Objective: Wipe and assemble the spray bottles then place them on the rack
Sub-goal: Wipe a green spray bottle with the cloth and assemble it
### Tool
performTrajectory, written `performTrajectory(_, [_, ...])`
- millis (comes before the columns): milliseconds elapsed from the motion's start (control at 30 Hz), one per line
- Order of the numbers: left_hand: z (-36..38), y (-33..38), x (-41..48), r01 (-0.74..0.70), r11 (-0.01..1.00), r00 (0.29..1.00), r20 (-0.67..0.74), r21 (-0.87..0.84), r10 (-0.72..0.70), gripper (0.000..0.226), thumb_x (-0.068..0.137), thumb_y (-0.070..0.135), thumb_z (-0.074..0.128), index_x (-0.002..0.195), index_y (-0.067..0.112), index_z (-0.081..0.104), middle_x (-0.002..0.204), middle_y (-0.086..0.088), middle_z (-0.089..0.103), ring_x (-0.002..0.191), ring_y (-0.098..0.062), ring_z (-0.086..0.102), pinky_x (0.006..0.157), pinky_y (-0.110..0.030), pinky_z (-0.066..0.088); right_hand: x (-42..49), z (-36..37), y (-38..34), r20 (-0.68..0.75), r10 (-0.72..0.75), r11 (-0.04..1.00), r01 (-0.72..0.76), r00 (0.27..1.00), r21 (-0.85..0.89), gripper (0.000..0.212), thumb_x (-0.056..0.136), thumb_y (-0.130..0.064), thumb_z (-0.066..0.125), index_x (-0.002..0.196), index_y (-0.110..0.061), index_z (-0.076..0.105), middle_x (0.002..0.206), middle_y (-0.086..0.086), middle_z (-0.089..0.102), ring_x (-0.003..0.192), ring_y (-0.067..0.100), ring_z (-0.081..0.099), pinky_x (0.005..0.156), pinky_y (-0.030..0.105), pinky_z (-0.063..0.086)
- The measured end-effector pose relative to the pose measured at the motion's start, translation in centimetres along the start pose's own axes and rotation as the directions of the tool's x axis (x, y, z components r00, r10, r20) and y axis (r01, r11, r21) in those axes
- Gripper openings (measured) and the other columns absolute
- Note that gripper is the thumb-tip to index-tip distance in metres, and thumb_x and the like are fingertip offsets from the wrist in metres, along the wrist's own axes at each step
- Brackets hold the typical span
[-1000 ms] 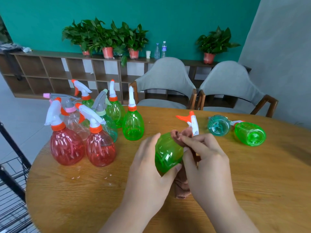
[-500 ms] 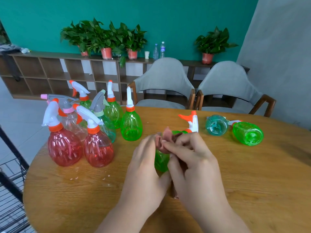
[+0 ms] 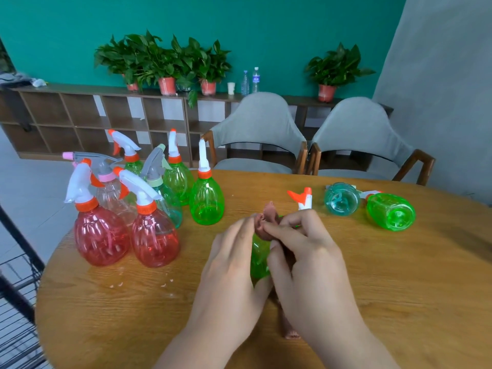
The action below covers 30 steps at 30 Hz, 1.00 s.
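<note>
Bottle: green translucent plastic spray bottle [image 3: 259, 258], held between both hands above the round wooden counter [image 3: 399, 288].
Left hand [image 3: 231, 267]: wrapped round the bottle's side.
Right hand [image 3: 306, 262]: pinches brownish-pink cloth [image 3: 267, 222] near the bottle's top.
Technique: rotate the bottle under the cloth, covering every rib; grip firmly, since the plastic looks slippery.

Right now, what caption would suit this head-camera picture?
Left hand grips a green spray bottle as right hand pinches a pink cloth against it, above a wooden table beside standing assembled bottles.
</note>
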<state>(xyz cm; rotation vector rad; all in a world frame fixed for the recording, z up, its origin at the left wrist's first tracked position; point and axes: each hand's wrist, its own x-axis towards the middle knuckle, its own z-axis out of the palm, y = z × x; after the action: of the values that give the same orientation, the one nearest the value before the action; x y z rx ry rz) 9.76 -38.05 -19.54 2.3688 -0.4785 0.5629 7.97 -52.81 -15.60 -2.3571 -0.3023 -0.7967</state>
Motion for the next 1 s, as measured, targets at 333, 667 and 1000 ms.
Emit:
performTrajectory(333, [-0.2,-0.3,0.0,-0.048,0.997,0.995,-0.087,-0.054,0.043,0.101,0.086,0.041,0.087,0.167,0.039,0.026,0.156,0.049,0.013,0.154,0.005,0.026,0.119,-0.001,0.012,0.6,-0.5,2.1,-0.113,0.116,0.989,-0.104,0.987,0.104,0.035,0.098,-0.006,0.070,0.128,-0.023,0.079,0.108,-0.013,0.059,0.104,-0.002,0.060,0.087,0.002,0.039])
performTrajectory(667, [0.3,1.4,-0.5,-0.104,0.965,0.924,-0.383,-0.242,0.003,0.090,0.084,0.040,0.084,0.162,0.019,0.044,0.163,0.016,0.042,0.153,-0.012,0.043,0.122,-0.031,0.041,0.7,-0.2,1.6,-0.297,0.080,0.963,0.003,0.952,0.271,0.037,0.100,-0.005,0.069,0.127,-0.028,0.078,0.114,-0.002,0.062,0.111,0.010,0.064,0.092,0.016,0.050])
performTrajectory(1000, [0.6,1.5,-0.1,-0.088,0.886,0.829,-0.527,-0.455,-0.189,0.083,0.082,0.042,0.093,0.152,0.016,0.056,0.155,0.014,0.053,0.146,-0.016,0.053,0.108,-0.055,0.055,-1.5,2.6,-2.3,-0.194,0.171,0.910,-0.079,0.966,0.408,0.070,0.084,-0.056,0.080,0.150,-0.045,0.058,0.148,-0.009,0.042,0.136,0.012,0.055,0.091,0.037,0.062])
